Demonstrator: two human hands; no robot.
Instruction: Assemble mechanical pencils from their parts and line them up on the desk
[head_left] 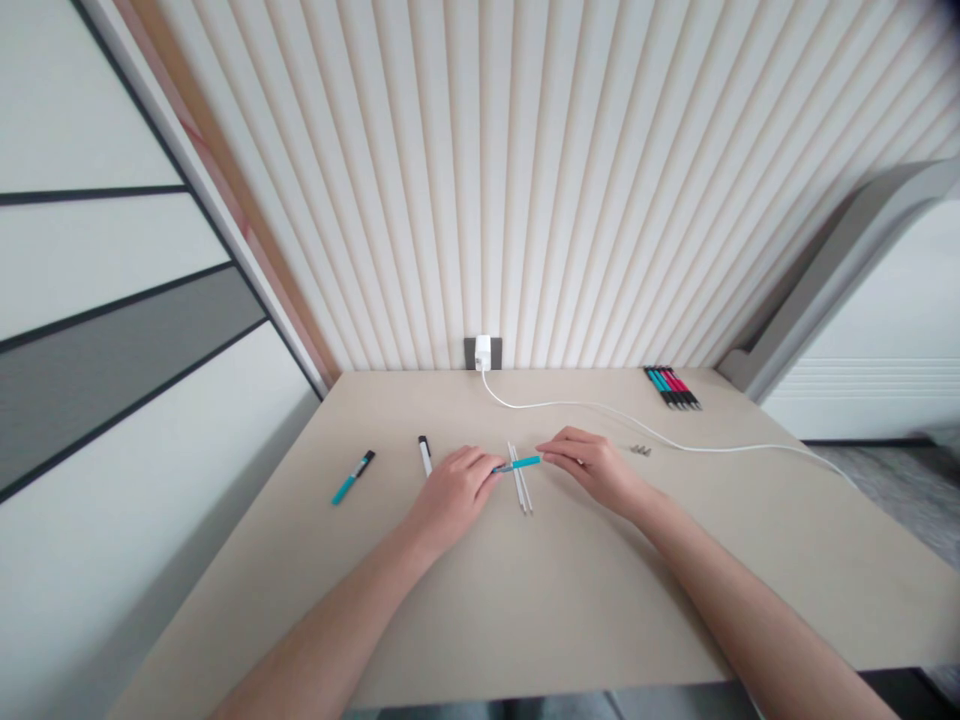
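Turquoise pen (526,462): left fingers (474,462) grip one end; right fingers (574,447) at other, hold unclear; table (540,640) edge well nearer.

Open counter (525,600) nearside of white refills (519,485), left fingers (480,463) and right fingers (564,450) flanking refills, teal barrel (526,461) across refills, white cable (540,404) behind, metal tips (640,450) rightward.

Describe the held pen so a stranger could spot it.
Find the beige table, then the left hand and right hand near its middle. The turquoise pen is between them, over thin white sticks. Unlike other turquoise pens, this one is held.
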